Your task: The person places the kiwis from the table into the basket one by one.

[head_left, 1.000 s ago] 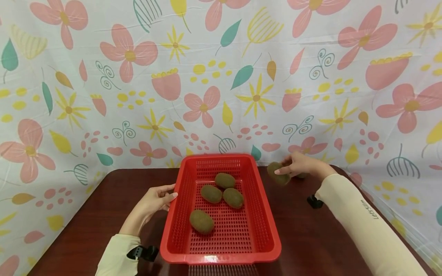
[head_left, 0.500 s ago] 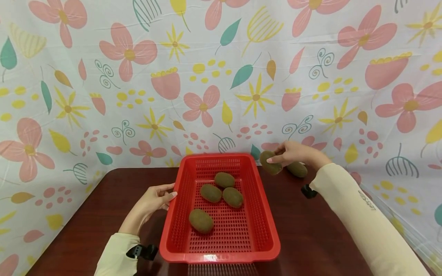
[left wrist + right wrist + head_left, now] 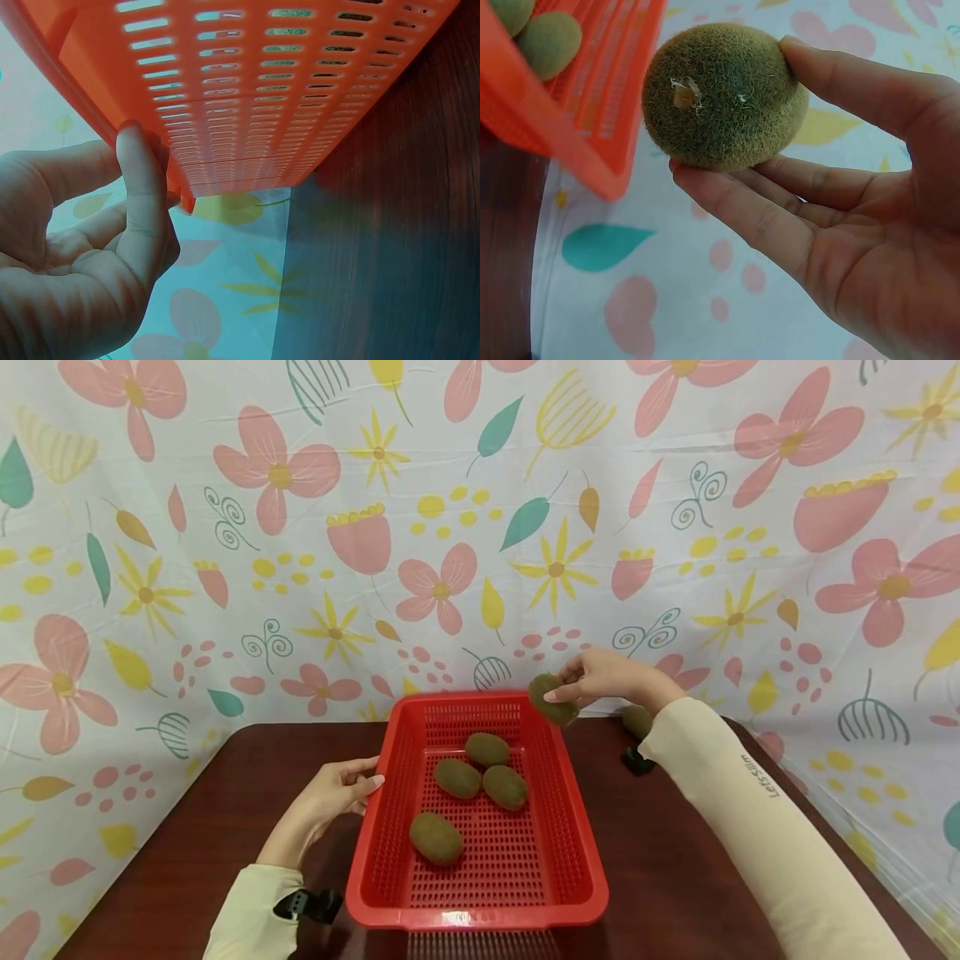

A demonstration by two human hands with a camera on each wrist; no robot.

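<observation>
My right hand (image 3: 603, 678) holds a fuzzy brown kiwi (image 3: 552, 699) between thumb and fingers, at the far right corner of a red plastic basket (image 3: 480, 920). Close up in the right wrist view, the kiwi (image 3: 720, 97) shows its stem end, with the thumb on one side and fingertips underneath. On the basket's left side, my left hand (image 3: 333, 797) grips the rim. The left wrist view has the thumb and fingers (image 3: 141, 187) pinching that rim. Inside the basket lie several kiwis, three grouped toward the back and one kiwi (image 3: 436, 838) nearer the front left.
Another kiwi (image 3: 637, 721) lies on the dark wooden table (image 3: 660, 852) at the back right, partly behind the right forearm. A floral cloth (image 3: 450, 527) hangs behind the table. Beneath the basket's front edge a slotted red surface shows.
My right hand has carried its kiwi leftward and slightly up, from over the table to the basket's far right corner. The left hand has stayed on the rim.
</observation>
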